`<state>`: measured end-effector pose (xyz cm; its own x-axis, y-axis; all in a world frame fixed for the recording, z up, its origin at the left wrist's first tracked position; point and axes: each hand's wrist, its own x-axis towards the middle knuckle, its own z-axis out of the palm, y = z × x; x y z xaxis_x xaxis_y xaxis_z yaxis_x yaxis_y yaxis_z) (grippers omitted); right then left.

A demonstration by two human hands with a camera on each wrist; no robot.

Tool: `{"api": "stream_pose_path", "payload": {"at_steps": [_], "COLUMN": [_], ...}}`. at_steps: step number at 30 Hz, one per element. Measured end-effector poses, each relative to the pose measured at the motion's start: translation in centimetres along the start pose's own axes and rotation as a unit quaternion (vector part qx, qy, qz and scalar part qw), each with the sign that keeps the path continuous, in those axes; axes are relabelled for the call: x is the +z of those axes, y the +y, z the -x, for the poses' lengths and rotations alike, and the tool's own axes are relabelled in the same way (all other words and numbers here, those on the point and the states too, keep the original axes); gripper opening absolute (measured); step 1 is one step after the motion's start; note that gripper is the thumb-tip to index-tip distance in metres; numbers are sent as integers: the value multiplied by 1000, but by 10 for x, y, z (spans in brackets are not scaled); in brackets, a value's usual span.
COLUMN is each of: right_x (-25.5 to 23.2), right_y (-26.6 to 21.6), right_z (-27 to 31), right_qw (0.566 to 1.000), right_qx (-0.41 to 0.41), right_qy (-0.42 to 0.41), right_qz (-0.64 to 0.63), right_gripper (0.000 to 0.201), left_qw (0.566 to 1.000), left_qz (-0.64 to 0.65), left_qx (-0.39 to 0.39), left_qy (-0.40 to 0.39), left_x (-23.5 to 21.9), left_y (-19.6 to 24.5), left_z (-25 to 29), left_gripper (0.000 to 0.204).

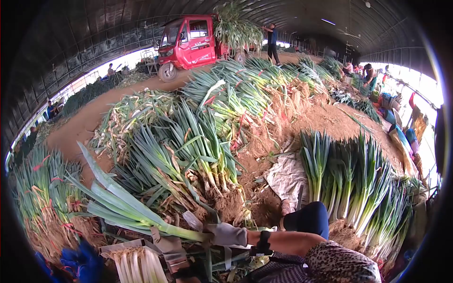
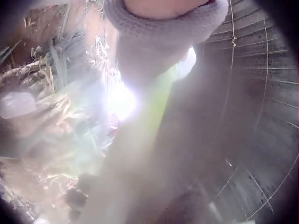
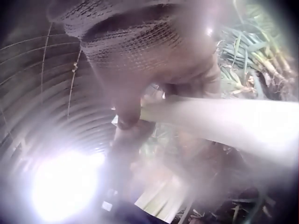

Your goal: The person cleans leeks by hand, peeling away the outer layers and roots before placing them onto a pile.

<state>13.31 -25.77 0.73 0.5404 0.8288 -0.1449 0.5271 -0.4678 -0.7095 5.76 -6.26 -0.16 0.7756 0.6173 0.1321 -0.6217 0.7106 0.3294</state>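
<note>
A large leek (image 1: 163, 226) slants across the front of the head view, its green leaves fanning to the upper left. Its pale end is gripped by my gloved right hand (image 1: 229, 234). Below the stalk, my gloved left hand (image 1: 169, 249) holds the leek from underneath, a finger up against its side. In the left wrist view the green stalk (image 2: 161, 100) runs out from under the glove (image 2: 145, 58). The right wrist view has the white stalk (image 3: 233, 119) beside the glove (image 3: 149, 60). Trimmed white leeks (image 1: 139, 265) lie just below my left hand.
Bundled leeks (image 1: 203, 151) are heaped ahead, with more bundles at left (image 1: 47, 188). Cleaned leeks (image 1: 347, 174) stand in a row at right, near a pale sack (image 1: 287, 178). Farther off, a person (image 1: 272, 42) stands by a loaded red three-wheeled truck (image 1: 193, 42).
</note>
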Motion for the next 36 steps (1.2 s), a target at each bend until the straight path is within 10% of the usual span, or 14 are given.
{"api": "stream_pose_path", "payload": {"at_steps": [7, 10, 16, 24, 25, 28, 36], "right_x": [-11, 23, 4, 31, 16, -7, 15], "right_y": [-6, 55, 22, 78, 51, 24, 61], "right_z": [14, -8, 11, 0, 17, 55, 84], "right_qw": [993, 975, 990, 966, 952, 936, 994], "right_qx": [34, -154, -18, 18, 176, 235, 62], "right_qy": [47, 155, 130, -247, -222, -250, -87], "right_qz": [-98, -27, -53, 73, -116, -83, -6], "right_gripper": [48, 26, 25, 24, 28, 32, 33], "left_qw": [999, 998, 998, 998, 999, 998, 996], "left_qz": [29, 40, 49, 14, -5, -19, -48], "left_qx": [-22, -24, -42, -53, -42, -43, -6], "left_qy": [-14, -36, -24, -5, 16, 33, 72], "left_x": [-19, -19, -21, -1, 4, 15, 1], "left_y": [-11, -15, -19, -25, -24, -18, -11], "left_z": [-9, -8, -3, 3, 4, 8, 13], "left_gripper": [46, 45, 46, 50, 52, 51, 50]}}
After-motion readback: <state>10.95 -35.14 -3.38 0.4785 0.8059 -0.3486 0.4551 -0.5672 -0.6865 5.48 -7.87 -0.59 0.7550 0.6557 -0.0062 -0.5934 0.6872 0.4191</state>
